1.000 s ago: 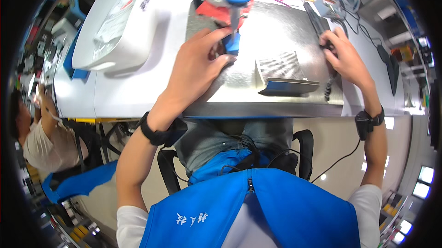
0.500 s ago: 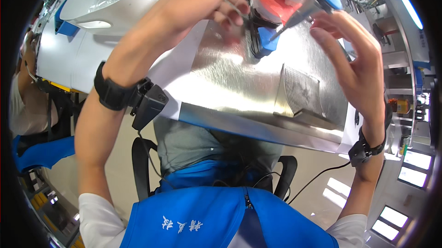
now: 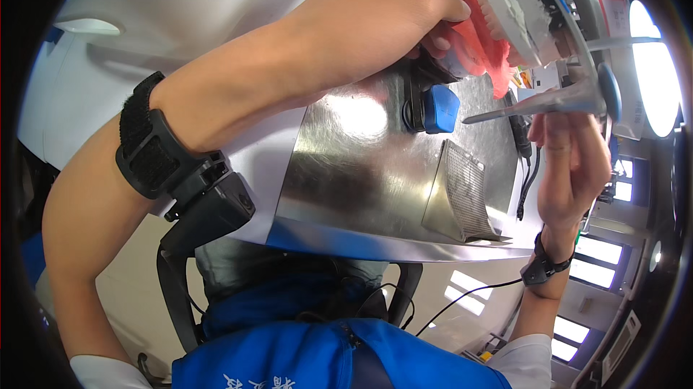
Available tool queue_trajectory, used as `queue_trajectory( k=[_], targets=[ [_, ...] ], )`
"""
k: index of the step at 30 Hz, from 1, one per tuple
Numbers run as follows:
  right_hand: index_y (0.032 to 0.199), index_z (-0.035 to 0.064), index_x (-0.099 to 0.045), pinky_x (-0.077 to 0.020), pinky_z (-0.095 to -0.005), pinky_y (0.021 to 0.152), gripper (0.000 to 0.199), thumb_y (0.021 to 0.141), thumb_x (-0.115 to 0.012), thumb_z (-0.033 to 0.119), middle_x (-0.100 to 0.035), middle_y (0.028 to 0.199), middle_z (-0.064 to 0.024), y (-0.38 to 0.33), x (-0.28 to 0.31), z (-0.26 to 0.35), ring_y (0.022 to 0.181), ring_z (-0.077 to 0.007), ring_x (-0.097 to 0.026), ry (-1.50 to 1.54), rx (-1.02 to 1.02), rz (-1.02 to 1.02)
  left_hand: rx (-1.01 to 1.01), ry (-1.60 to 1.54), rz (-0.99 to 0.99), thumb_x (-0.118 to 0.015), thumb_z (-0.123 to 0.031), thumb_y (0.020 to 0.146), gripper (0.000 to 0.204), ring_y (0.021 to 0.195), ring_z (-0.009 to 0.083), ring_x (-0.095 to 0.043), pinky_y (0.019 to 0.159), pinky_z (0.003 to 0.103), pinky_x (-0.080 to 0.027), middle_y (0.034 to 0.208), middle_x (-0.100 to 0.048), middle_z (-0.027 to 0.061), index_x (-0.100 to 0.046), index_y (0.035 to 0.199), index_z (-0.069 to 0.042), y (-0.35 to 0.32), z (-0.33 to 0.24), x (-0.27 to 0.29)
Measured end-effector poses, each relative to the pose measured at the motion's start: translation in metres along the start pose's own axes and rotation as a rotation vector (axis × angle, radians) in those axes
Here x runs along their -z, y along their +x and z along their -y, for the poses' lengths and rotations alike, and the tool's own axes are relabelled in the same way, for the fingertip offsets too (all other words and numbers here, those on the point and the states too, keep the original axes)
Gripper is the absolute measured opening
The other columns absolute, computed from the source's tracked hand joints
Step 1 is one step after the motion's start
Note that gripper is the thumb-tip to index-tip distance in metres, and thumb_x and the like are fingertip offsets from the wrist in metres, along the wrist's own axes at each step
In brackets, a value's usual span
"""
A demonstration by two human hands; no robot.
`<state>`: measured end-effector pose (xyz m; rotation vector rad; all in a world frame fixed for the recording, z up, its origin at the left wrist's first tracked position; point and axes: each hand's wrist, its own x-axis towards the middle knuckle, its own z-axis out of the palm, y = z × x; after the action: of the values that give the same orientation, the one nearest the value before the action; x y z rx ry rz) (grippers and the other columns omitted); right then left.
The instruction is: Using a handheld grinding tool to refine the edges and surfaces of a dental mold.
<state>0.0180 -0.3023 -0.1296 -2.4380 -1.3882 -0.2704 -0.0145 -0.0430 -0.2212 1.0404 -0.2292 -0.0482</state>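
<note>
So the left hand (image 3: pixel 375 20) is up near the top of the view, fingers curled together and wrapped over the top of a red jaw model (image 3: pixel 482 35) with a row of white teeth (image 3: pixel 516 13) showing on its upper side. The thumb tucks underneath, so it's properly clamped on that thing. The model sits at the far edge of a shiny metal plate (image 3: pixel 361 172), right above a little blue block (image 3: pixel 440 109) that's fixed to a black clamp (image 3: pixel 413 100) on the plate. The right hand (image 3: pixel 570 165) is over on the right side, fingers closed around a slim metal tool (image 3: pixel 534 106) with a blue handle end (image 3: pixel 608 89); the thin tip points left toward the blue block and stops just beside it, can't tell if it actually touches. There's a folded piece of metal mesh (image 3: pixel 462 194) lying on the plate below the tool, near the front right corner. A black cable (image 3: pixel 525 172) dangles along the plate's right edge, close to the right hand. Both wrists have black bands, the left one (image 3: pixel 155 147) is chunky with a box-like module attached, the right one (image 3: pixel 545 268) is slimmer. Blue vest (image 3: pixel 289 353) at the bottom.
</note>
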Motion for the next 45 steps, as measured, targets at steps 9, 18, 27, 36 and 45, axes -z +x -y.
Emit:
queue_trajectory(
  k=[9,18,27,36,45],
  targets=[
    [0.099,-0.0062,-0.07,-0.0427,-0.0273,0.058,0.012,0.1,-0.063,0.004,-0.065,0.074,-0.0075,-0.004,-0.006,0.001,0.061,-0.0128,-0.057,0.126,-0.032,-0.1,-0.085,0.234,-0.022,-0.056,-0.023,0.101,0.034,0.083,0.0133,-0.064,0.078,0.026,-0.05,0.091,-0.071,0.0086,-0.069,0.103,0.008,-0.005,-0.004,0.008],
    [0.101,-0.0069,-0.07,-0.0384,-0.0251,0.055,0.014,0.101,-0.063,0.005,-0.063,0.072,-0.0055,-0.007,-0.011,0.001,0.058,-0.0099,-0.054,0.145,-0.049,-0.138,-0.092,0.284,-0.031,-0.054,-0.023,0.104,0.035,0.086,0.0134,-0.065,0.08,0.027,-0.051,0.094,-0.072,0.0094,-0.068,0.107,0.009,-0.007,-0.007,0.004],
    [0.109,-0.005,-0.068,-0.0378,-0.0239,0.054,0.015,0.102,-0.063,0.007,-0.06,0.068,-0.0026,-0.014,-0.012,0.003,0.057,-0.0086,-0.051,0.202,-0.209,-0.068,0.011,0.303,-0.079,-0.053,-0.025,0.102,0.037,0.082,0.0152,-0.065,0.07,0.029,-0.054,0.097,-0.072,0.0104,-0.068,0.11,0.009,-0.012,-0.018,-0.005],
    [0.11,-0.0066,-0.067,-0.0396,-0.024,0.056,0.022,0.106,-0.059,0.013,-0.066,0.083,-0.0058,-0.012,-0.021,-0.009,0.061,-0.0089,-0.052,0.294,-0.146,-0.084,-0.001,0.32,0.074,-0.054,-0.018,0.099,0.031,0.082,0.0184,-0.067,0.068,0.03,-0.055,0.094,-0.071,0.0146,-0.07,0.106,0.007,-0.015,-0.016,0.012],
    [0.115,-0.0087,-0.059,-0.0338,-0.0267,0.057,0.037,0.112,-0.045,0.025,-0.047,0.068,-0.0023,-0.006,-0.015,-0.009,0.061,-0.01,-0.042,0.468,-0.134,-0.149,-0.371,1.052,0.31,-0.053,-0.003,0.094,0.019,0.077,0.0286,-0.073,0.069,0.037,-0.06,0.089,-0.071,0.017,-0.067,0.101,0.008,-0.012,-0.031,0.02]
  ],
)
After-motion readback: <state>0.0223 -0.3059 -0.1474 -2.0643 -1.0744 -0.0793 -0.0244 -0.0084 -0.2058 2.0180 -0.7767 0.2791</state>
